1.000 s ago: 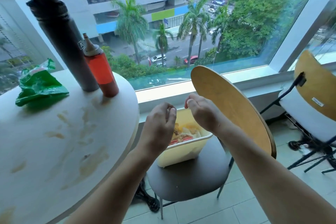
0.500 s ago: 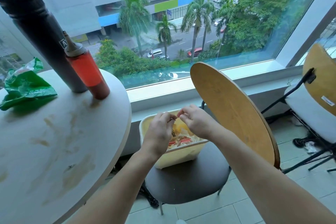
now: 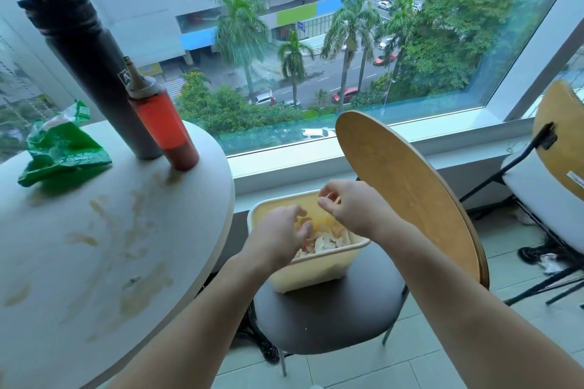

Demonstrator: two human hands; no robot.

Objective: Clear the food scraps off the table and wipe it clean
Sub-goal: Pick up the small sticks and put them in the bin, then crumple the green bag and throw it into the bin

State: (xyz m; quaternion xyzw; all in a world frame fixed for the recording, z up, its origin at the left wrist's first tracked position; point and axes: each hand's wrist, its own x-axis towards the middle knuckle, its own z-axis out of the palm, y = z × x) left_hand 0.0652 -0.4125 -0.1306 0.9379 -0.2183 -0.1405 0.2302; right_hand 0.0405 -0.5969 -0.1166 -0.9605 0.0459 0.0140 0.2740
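Both hands are now lower than one second ago: they have come down from above the tub (image 3: pixel 316 268) to just over its open top. The tub stands on the dark seat of the chair (image 3: pixel 331 319), beside the round table (image 3: pixel 196 230) on its right. The left hand (image 3: pixel 278 235) has its fingers curled loosely downward over the tub, and I cannot tell if some small bit is between them. The right hand (image 3: pixel 350 210), on the far side of the tub, has its fingers spread and a little bent; something thin and orange shows near its fingertips, but it is blurred. The scraps (image 3: pixel 328 240) lie inside the tub, white and yellow pieces together.

My judgement is that the hands are shaking or rubbing off the last crumbs, so the clearing step is almost finished. On the table, left of the tub, brown smears (image 3: pixel 139 290) are not yet wiped. A green wrapper (image 3: pixel 60 148), a red sauce bottle (image 3: pixel 164 126) and a dark flask (image 3: pixel 85 54) stand at the far edge of the table. No cloth is visible for the wiping.
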